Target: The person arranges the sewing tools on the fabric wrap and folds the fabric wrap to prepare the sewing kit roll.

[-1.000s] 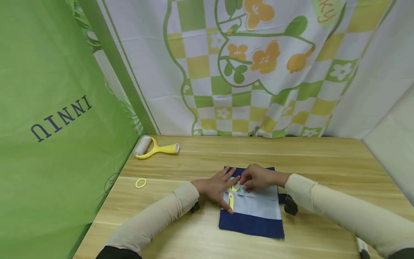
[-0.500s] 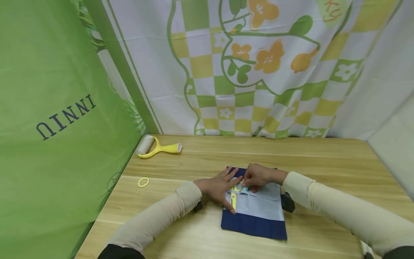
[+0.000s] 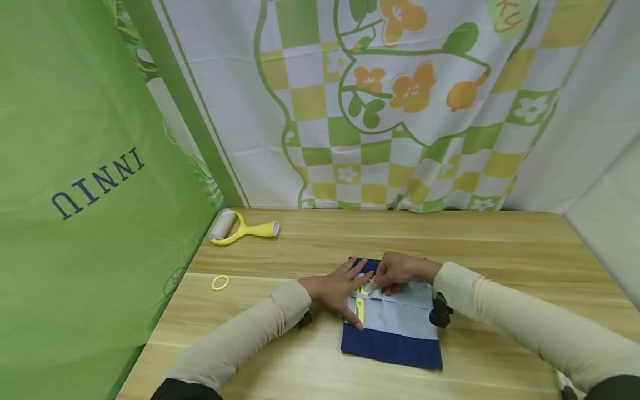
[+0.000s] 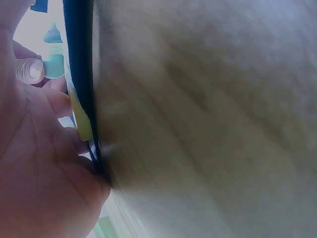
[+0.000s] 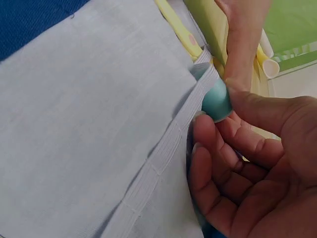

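A navy fabric holder (image 3: 392,349) with a pale grey middle lies flat on the table. My left hand (image 3: 337,290) rests spread over its left side, fingers straight. Beside that hand, yellow scissors (image 3: 360,312) are tucked under the holder's pale elastic strip (image 5: 166,148). My right hand (image 3: 398,270) pinches a small teal round-ended item (image 5: 217,101) between thumb and fingers. Part of this item passes under the elastic near the scissors, and its far end is hidden there. In the left wrist view, the teal item (image 4: 54,64) shows a ridged band.
A yellow-handled lint roller (image 3: 245,228) lies at the table's back left corner. Nearer on the left is a yellow ring (image 3: 220,283). A patterned curtain (image 3: 410,111) hangs behind the wooden table (image 3: 475,239). A white object (image 3: 567,383) shows at the lower right.
My right hand has shifted slightly left over the holder, closer to my left hand, with the teal item in its fingers. My left hand has stayed in place on the holder.
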Motion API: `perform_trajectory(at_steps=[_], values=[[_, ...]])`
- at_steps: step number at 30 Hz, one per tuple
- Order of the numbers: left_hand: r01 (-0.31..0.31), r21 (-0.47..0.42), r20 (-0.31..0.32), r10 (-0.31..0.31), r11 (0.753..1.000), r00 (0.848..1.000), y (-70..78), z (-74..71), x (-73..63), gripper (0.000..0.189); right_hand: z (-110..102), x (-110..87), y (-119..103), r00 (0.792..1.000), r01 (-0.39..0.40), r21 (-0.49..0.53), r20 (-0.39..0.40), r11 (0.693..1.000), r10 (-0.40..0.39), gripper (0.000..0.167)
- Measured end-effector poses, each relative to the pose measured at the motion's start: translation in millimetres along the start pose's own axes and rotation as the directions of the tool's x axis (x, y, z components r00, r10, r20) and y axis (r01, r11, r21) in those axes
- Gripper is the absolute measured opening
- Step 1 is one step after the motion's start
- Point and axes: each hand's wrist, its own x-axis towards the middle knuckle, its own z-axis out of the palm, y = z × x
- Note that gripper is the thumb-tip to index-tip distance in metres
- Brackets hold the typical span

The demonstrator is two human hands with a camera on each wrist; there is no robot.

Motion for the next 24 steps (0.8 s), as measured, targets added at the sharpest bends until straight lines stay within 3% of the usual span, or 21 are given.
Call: perform_trajectory(at_steps=[4, 13, 20, 24], values=[[-0.005, 0.000, 0.000, 0.005, 1.000, 1.000, 0.6, -1.0, -0.3, 0.124, 1.4, 2.0, -0.4, 0.999, -0.045, -0.008, -0.018, 0.999, 0.045, 0.019], [0.015, -0.003, 0.006, -0.015, 1.000, 1.000, -0.8, -0.5, -2.0, 0.125, -0.7, 4.8, 2.1, 0.991, -0.128, 0.083, 0.046, 0.988, 0.124, 0.009], [-0.007, 0.017, 0.000, 0.007, 1.000, 1.000, -2.3, 1.1, -1.3, 0.125, 7.4, 4.5, -4.5, 0.991, -0.134, -0.023, 0.013, 0.991, 0.134, 0.022], [-0.010, 0.028, -0.007, 0.010, 1.000, 1.000, -2.6, 1.0, -0.6, 0.125, 9.3, 3.3, -9.2, 0.984, -0.176, -0.049, -0.004, 0.983, 0.176, 0.027]])
